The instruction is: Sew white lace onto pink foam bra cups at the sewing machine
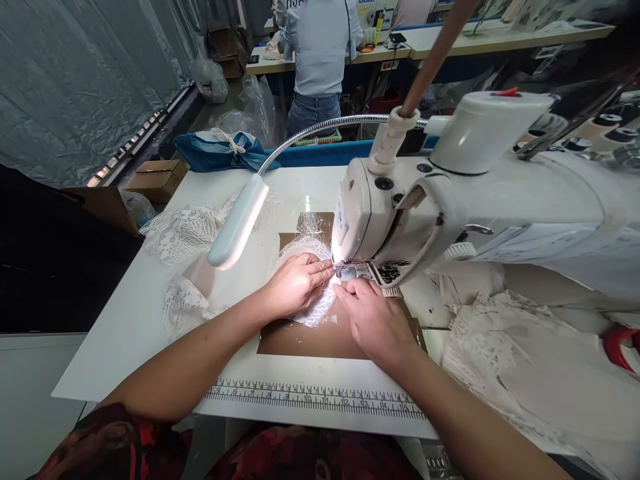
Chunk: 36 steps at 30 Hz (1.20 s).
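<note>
A white sewing machine [450, 200] stands on a white table [125, 320]. A small piece of white lace [320, 307] lies under its needle on a brown plate. My left hand [295, 283] rests flat on the lace, fingers stretched toward the needle. My right hand [373, 320] lies palm down just right of the needle, its fingers pressed onto the edge of the lace near the presser foot.
A gooseneck lamp [237, 223] hangs over the table's left half. More lace [185, 230] lies at the left, and a heap of it [515, 353] at the right. A printed ruler [310, 397] runs along the front edge. A person in a light shirt [320, 47] stands beyond.
</note>
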### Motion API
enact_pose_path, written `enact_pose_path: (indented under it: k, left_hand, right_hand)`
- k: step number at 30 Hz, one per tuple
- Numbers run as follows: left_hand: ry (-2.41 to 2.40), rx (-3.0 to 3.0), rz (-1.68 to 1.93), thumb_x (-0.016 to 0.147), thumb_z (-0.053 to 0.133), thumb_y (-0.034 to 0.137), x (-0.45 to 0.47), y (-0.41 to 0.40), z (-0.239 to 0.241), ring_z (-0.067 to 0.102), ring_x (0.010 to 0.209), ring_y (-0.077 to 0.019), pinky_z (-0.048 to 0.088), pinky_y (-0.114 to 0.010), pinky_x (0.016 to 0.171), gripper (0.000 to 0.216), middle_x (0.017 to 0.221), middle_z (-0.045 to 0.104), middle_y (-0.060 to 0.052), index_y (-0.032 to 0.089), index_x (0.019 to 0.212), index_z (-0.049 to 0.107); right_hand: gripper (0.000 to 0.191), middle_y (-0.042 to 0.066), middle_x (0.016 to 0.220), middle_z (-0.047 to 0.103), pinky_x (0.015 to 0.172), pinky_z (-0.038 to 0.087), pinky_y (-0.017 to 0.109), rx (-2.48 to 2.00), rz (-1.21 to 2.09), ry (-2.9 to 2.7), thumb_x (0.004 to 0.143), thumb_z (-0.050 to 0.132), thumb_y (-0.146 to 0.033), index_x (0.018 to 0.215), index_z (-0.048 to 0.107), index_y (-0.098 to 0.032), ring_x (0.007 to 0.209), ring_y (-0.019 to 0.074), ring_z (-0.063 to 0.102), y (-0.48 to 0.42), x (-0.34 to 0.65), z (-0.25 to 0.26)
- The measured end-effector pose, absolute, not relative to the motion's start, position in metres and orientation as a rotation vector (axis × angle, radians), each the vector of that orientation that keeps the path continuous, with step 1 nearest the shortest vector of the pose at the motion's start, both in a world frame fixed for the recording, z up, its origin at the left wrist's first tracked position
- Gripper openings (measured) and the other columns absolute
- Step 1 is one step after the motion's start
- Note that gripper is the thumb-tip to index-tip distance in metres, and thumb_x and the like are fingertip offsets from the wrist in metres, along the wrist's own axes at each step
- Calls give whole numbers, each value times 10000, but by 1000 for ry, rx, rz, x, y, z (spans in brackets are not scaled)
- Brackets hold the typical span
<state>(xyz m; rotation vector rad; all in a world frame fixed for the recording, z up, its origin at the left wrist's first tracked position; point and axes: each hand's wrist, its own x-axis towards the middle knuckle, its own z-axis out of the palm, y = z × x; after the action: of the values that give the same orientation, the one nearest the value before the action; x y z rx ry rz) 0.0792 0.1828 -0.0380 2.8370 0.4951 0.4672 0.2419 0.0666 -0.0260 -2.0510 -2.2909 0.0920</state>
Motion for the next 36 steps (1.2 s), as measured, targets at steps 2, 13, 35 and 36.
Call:
enact_pose_path:
  k: [2, 13, 35, 36]
  left_hand:
    - [542, 2837, 435, 935, 427, 239, 80, 183, -37, 560, 996, -245, 484, -412, 849, 368, 1243, 624, -123, 130, 1242, 599]
    - [817, 2956, 324, 945, 390, 296, 76, 172, -35, 401, 1254, -339, 384, -491, 978, 411, 1368, 501, -113, 159, 1312, 517]
    - [1756, 1938, 713, 967, 293, 356, -147, 105, -5, 541, 740, -179, 468, -304, 683, 271, 817, 555, -42, 176, 925, 491]
    - [1558, 1822, 822, 967, 324, 393, -145, 97, -1, 522, 697, -158, 457, -280, 654, 270, 785, 534, -22, 184, 916, 487]
  right_hand:
    - [471, 94, 975, 619, 586, 329, 303, -2046, 115, -2286, 846, 385, -42, 1227, 601, -216, 801, 209, 525, 66, 243, -27]
    - [433, 81, 1001, 652, 648, 392, 300, -1985, 22, -2259, 876, 379, -94, 1225, 614, -195, 827, 207, 567, 65, 246, -30]
    - [403, 102, 1318, 552, 816, 547, 387, -1597, 777, -1899, 858, 535, -471, 1205, 622, -285, 1120, 283, 574, 43, 257, -14]
    - [482, 111, 1339, 537, 858, 539, 401, -1540, 954, -1827, 838, 569, -495, 1271, 576, -285, 1121, 282, 578, 39, 253, -10]
